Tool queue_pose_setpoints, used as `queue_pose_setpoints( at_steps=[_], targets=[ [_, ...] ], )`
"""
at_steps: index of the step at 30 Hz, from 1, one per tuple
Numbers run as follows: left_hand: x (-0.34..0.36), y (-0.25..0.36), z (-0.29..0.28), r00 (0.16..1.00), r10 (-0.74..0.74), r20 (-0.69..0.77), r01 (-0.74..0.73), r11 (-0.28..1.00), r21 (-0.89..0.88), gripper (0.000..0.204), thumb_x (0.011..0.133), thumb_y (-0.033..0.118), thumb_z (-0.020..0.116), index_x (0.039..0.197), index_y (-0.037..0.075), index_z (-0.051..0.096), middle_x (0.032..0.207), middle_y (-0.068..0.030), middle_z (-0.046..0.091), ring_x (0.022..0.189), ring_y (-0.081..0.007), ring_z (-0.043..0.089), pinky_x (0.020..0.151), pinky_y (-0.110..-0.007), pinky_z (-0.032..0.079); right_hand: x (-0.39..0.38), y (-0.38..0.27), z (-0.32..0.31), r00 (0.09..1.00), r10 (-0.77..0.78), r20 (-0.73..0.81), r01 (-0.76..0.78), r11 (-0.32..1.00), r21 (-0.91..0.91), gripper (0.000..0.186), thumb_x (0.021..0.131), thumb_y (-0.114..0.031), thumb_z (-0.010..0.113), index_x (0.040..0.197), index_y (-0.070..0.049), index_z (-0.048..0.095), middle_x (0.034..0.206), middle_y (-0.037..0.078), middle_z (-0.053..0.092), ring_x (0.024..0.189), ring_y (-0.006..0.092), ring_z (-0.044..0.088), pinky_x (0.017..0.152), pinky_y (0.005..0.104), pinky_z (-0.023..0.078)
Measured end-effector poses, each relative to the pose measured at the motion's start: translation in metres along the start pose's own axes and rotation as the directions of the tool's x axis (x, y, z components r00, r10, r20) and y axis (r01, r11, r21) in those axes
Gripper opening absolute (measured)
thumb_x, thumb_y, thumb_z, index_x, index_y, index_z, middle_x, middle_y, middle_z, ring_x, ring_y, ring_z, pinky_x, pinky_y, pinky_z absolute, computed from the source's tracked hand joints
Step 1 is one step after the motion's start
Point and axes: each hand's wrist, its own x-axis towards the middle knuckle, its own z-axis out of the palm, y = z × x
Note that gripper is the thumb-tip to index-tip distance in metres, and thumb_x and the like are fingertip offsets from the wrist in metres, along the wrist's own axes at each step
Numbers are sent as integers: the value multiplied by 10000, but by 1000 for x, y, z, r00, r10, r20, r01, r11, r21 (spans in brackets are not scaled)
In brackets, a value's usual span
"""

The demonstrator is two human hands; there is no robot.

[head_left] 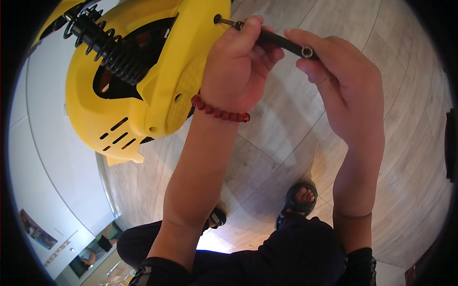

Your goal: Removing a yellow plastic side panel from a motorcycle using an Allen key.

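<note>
A screwdriver-like tool [284,42] with a dark handle and a thin metal shaft points at a dark round hole [218,19] in a yellow plastic body [183,62]. Its tip meets the hole; whether a screw sits inside is hidden. My left hand [238,66], with a red bead bracelet [220,113] at the wrist, closes around the front of the tool, thumb along the shaft. Between the thumb and fingers of my right hand [350,78] is the handle's rear end, which shows a shiny hexagonal ring.
A black coil-spring shock absorber [107,47] stands in an opening of the yellow body, at upper left. White cabinet panels [52,138] run down the left side. Below lies a wood-look plank floor [267,157], with my sandalled foot [301,199] on it.
</note>
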Motion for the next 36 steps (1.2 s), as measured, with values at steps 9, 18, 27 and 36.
queue_pose_setpoints(
  at_steps=[9, 18, 27, 36],
  targets=[
    [0, 1, -1, 1000, 13, -25, -12, 999, 53, 172, 917, 187, 531, 905, 18, 560, 801, -62, 594, 706, -175, 562, 675, -293, 468, 8, -28, 2, 436, 705, 559, -768, -32, 639, 493, 904, -470, 493, 849, 11, 589, 601, 45, 546, 445, 116, 508, 416, 228, 407],
    [3, -1, -3, 1000, 6, 12, -6, 1000, -21, 187, 931, 198, 494, 945, 20, 549, 839, -73, 592, 734, -189, 559, 688, -317, 466, 1, -4, 3, 999, 1, -40, -14, 951, -309, 207, 857, -216, 635, 871, -13, 593, 751, 19, 569, 605, 91, 505, 526, 211, 390],
    [3, 5, 2, 996, -87, -21, 85, 993, -76, 154, 948, 163, 461, 1041, 48, 505, 790, -76, 610, 693, -176, 580, 668, -272, 482, 9, -33, 3, 423, 879, 221, -851, 302, 429, 248, 864, -242, 629, 939, -5, 623, 757, 16, 572, 614, 61, 490, 519, 180, 364],
    [2, 0, 7, 988, -96, -118, 80, 988, -132, 174, 949, 174, 452, 1039, 43, 524, 824, -63, 616, 712, -178, 588, 704, -300, 494, 6, -13, 5, 981, 182, -65, -180, 983, 35, 164, 877, -103, 580, 1016, -26, 621, 719, 5, 538, 587, 64, 463, 518, 187, 352]
  ],
)
